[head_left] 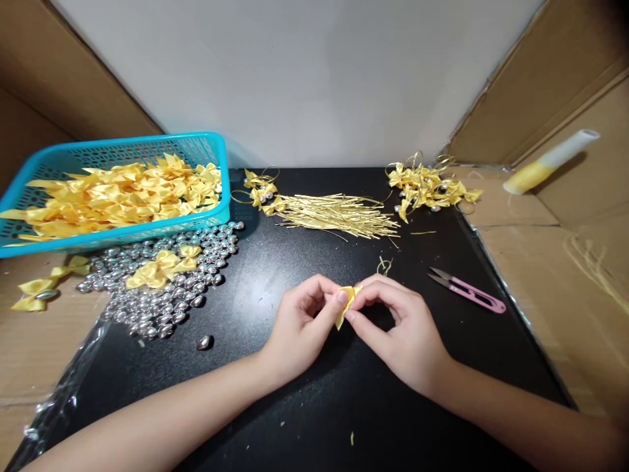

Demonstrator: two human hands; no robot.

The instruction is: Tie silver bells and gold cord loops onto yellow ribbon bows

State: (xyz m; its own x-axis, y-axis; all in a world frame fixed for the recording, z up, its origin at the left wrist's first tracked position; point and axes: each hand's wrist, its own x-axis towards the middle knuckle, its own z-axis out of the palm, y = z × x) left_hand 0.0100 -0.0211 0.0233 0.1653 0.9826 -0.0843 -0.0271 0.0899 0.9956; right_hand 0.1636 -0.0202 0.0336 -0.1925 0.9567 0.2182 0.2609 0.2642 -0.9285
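Note:
My left hand (299,324) and my right hand (400,324) meet at the middle of the black table top (304,406). Both pinch one small yellow ribbon bow (346,301) between thumbs and fingertips. A thin gold cord loop (384,265) sticks up just behind my right fingers. Both hands are closed on the bow, so most of it is hidden.
A turquoise basket (216,154) full of yellow bows sits at the back left. Silver beads (162,295) lie heaped below it with loose bows on top. Gold cords (339,213), finished bows (427,183), pink thread snips (469,293) and a yellow-white roll (550,160) lie further back and right. Cardboard flanks both sides.

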